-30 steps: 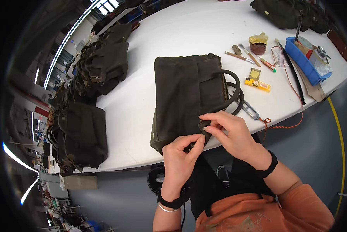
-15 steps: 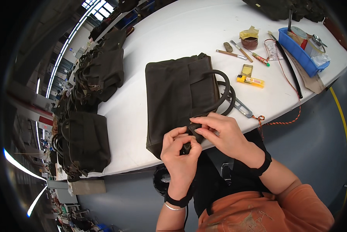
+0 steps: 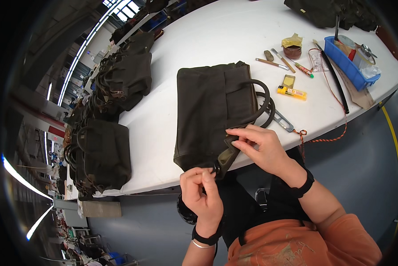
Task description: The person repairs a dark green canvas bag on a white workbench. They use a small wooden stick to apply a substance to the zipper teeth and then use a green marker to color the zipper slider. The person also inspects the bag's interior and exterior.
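Handbag [image 3: 201,106] lies at the near edge of the surface [image 3: 152,146]. We find the right hand [image 3: 264,148] pinching its near end; the left hand's [image 3: 202,189] grip, we cannot tell. Uneven pulling could, we judge, distort it.

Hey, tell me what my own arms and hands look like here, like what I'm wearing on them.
Your left hand and right hand are ungloved. The left wrist has a black band and a thin silvery bracelet; the right has another black wristband. An orange sleeve covers your upper right arm.
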`<action>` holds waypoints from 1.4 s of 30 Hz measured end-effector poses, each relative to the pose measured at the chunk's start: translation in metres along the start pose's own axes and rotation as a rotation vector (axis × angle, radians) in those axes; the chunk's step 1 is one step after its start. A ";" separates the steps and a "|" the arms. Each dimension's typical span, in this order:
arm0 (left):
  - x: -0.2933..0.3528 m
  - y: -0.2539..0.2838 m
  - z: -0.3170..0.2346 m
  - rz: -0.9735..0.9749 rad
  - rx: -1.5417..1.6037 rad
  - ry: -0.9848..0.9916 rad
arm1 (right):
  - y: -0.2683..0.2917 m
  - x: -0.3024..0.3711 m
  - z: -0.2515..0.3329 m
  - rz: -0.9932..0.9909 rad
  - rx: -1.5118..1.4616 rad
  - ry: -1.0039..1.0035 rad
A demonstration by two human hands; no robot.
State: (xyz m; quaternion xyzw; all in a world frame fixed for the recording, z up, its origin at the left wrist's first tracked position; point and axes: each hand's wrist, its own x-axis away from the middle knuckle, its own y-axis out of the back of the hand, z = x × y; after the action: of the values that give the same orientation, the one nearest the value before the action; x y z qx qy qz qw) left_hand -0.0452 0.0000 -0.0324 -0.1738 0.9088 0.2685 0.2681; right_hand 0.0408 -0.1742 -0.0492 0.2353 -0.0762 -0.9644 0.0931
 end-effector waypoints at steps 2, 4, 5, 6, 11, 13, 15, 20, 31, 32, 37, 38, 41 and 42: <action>-0.003 -0.013 -0.015 -0.023 -0.036 -0.013 | 0.000 0.000 0.001 0.019 0.000 -0.011; -0.009 -0.020 -0.017 0.085 -0.228 -0.097 | 0.004 0.000 0.000 0.039 0.007 0.004; -0.012 -0.020 -0.005 0.140 -0.347 -0.205 | 0.004 -0.001 0.000 0.050 0.009 0.012; -0.014 -0.022 0.002 0.139 -0.298 -0.154 | 0.006 0.000 0.000 0.058 -0.039 -0.004; -0.027 0.005 0.017 0.067 -0.208 -0.015 | 0.025 0.004 -0.004 0.154 -0.133 -0.017; -0.028 0.030 0.023 -0.005 -0.244 0.054 | 0.046 0.005 -0.002 0.127 0.040 -0.005; -0.026 0.047 0.032 -0.033 -0.163 0.184 | 0.061 0.005 -0.009 0.042 0.140 -0.008; -0.005 0.071 0.049 -0.016 -0.192 0.164 | 0.076 -0.008 -0.029 -0.214 0.564 0.139; 0.008 0.064 0.059 -0.196 -0.126 0.079 | 0.018 -0.004 0.019 0.066 0.148 -0.178; 0.007 0.068 0.062 -0.210 -0.117 0.073 | 0.014 -0.004 0.023 0.107 0.175 -0.183; -0.022 0.105 0.074 -0.411 -0.472 0.089 | -0.015 0.016 0.039 0.599 0.133 0.258; -0.027 0.109 0.075 -0.469 -0.522 0.033 | -0.015 0.020 0.048 0.698 0.151 0.234; -0.027 0.115 0.058 -0.458 -0.491 0.003 | -0.012 0.010 0.061 0.547 0.137 0.057; -0.024 0.109 0.052 -0.417 -0.449 -0.008 | -0.010 0.002 0.057 0.458 0.210 0.074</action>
State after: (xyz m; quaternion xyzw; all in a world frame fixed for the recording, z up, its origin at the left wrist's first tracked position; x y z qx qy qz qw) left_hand -0.0557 0.1209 -0.0122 -0.4104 0.7703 0.4025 0.2760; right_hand 0.0107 -0.1591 -0.0021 0.2555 -0.2240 -0.8958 0.2867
